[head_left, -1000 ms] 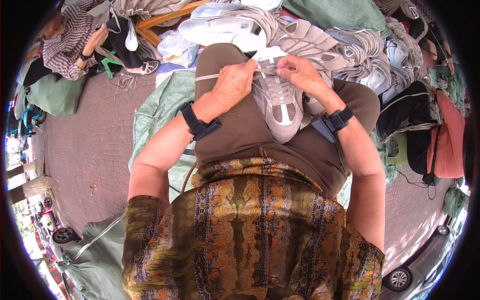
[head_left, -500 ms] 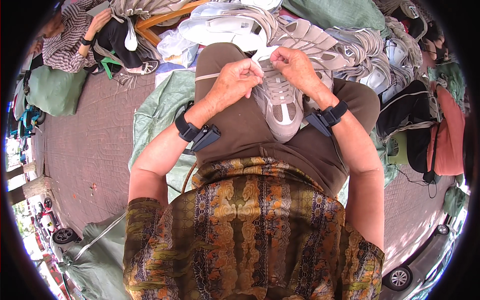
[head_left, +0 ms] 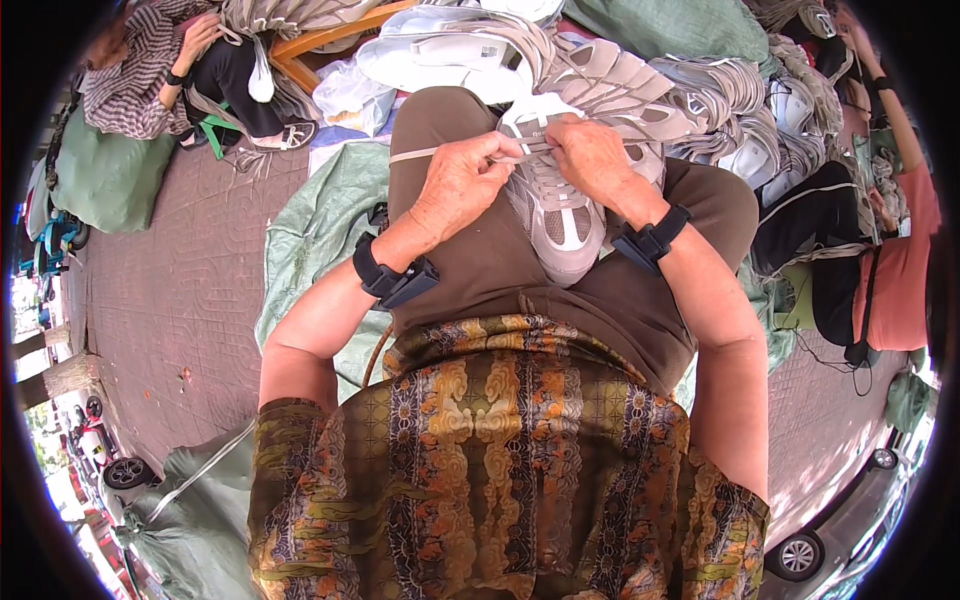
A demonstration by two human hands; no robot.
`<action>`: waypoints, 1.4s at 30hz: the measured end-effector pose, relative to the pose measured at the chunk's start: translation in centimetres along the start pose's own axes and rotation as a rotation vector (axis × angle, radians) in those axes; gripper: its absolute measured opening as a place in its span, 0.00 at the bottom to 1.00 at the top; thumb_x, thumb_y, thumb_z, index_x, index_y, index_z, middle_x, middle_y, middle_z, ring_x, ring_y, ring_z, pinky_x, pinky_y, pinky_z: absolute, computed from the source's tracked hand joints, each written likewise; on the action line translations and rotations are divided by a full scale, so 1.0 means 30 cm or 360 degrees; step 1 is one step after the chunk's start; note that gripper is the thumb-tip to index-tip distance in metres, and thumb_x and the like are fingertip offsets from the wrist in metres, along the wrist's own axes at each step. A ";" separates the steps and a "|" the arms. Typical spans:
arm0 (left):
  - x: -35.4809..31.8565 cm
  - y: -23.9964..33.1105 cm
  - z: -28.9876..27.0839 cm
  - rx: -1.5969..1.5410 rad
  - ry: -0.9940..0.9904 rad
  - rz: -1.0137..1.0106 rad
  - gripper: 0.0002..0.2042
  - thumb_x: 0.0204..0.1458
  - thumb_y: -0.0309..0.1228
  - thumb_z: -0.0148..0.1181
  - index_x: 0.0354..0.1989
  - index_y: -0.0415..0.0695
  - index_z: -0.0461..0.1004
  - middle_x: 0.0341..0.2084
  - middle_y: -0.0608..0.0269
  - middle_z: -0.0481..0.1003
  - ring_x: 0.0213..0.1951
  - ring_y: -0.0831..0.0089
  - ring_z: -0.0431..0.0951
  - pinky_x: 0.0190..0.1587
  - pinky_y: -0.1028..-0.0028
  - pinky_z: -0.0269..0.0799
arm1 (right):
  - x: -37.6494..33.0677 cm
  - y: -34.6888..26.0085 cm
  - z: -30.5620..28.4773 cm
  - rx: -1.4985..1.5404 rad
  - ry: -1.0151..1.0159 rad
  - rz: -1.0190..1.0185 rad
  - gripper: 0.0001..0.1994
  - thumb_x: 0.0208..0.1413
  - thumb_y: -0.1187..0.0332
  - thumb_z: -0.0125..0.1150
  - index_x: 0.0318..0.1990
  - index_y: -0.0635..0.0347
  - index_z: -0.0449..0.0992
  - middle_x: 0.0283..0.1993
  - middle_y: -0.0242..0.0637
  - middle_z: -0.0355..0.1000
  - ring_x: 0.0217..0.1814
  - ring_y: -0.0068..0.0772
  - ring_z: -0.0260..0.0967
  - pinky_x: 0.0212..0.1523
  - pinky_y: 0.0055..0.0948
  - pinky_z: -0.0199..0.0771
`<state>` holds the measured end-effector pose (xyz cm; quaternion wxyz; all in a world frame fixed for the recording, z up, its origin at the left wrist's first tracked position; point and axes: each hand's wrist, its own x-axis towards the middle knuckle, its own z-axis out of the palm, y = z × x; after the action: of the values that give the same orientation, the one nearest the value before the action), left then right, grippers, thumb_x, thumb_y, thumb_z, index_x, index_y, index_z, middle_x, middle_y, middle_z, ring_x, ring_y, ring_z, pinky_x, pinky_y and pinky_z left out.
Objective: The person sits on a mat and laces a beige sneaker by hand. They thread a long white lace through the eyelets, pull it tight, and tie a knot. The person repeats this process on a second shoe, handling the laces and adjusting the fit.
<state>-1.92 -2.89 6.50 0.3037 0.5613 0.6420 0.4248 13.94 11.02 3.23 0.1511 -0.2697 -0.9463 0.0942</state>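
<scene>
A grey-beige sneaker (head_left: 568, 245) with white panels rests between my thighs, its toe pointing toward me. At the upper left of its laces, my left hand (head_left: 465, 185) is closed in a pinch on a pale shoelace (head_left: 412, 155), whose strand trails across my left thigh. My right hand (head_left: 600, 160) is closed over the shoe's tongue and upper eyelets, pinching lace there; its fingertips are partly hidden. A short stretch of lace shows between the two hands.
Stacked sneakers (head_left: 610, 85) and white shoe parts (head_left: 435, 60) lie just beyond my knees. Green sacks (head_left: 105, 180) stand around. One person in a checked shirt (head_left: 130, 75) sits at far left, another in a pink top (head_left: 895, 270) at right. A wooden frame (head_left: 300, 65) stands behind.
Both hands have come down slightly onto the laces, and my right hand's knuckles have turned over the tongue. At right, the person in pink has raised an arm.
</scene>
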 end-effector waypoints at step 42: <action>0.125 -0.115 0.053 -0.0127 -0.0201 -0.0090 0.12 0.47 0.19 0.55 0.41 0.39 0.74 0.32 0.62 0.75 0.31 0.79 0.74 0.38 0.78 0.72 | -0.039 0.487 -0.399 -0.0502 0.0135 0.0021 0.09 0.58 0.67 0.50 0.40 0.62 0.70 0.36 0.50 0.73 0.38 0.56 0.70 0.37 0.45 0.69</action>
<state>-2.83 1.07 3.06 0.3777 0.5562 0.6196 0.4050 25.96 23.78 10.38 0.1460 -0.3002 -0.9403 -0.0659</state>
